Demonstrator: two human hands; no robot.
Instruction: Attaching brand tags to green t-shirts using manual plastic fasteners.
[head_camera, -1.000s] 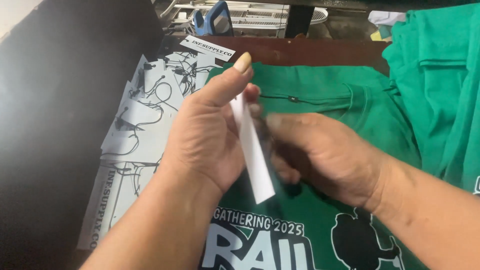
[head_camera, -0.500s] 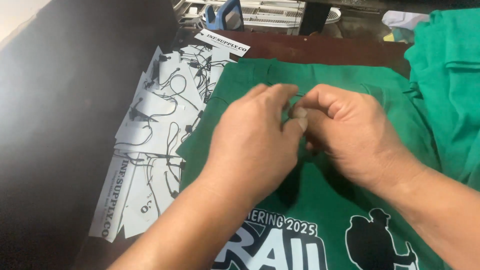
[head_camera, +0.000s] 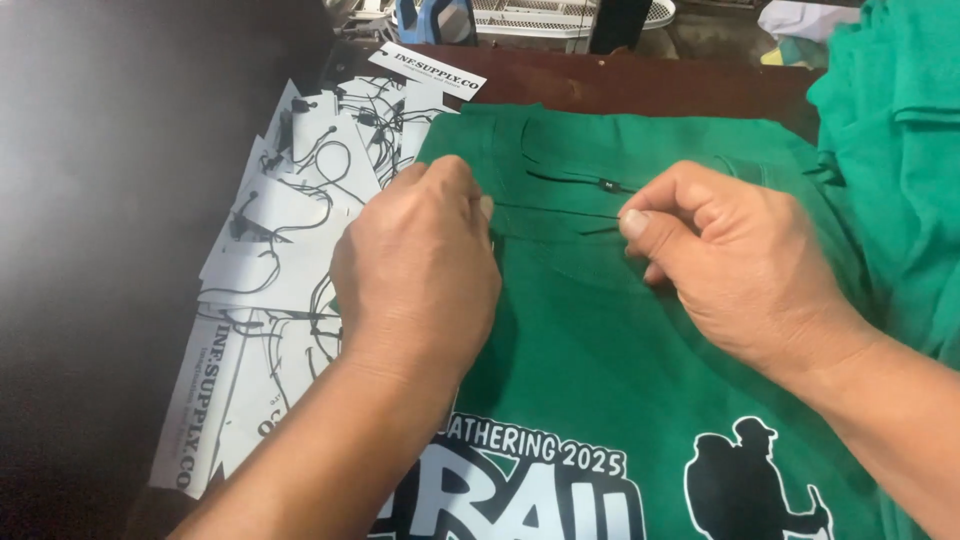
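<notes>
Both hands, L hand (head_camera: 420, 260) & R hand (head_camera: 735, 260), on green shirt (head_camera: 600, 350) collar, black tag string (head_camera: 590, 183) between.

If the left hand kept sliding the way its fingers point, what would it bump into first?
Probably the shirt collar just ahead of the left hand, then the brown table edge. Depth is hard to judge.

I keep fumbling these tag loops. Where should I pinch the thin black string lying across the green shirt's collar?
Pinch the black string just beside its small bead, coming from above with thumb and fingertip. It lies flat and taut across the green shirt collar between the left hand and right hand, so only its top is exposed.
</notes>
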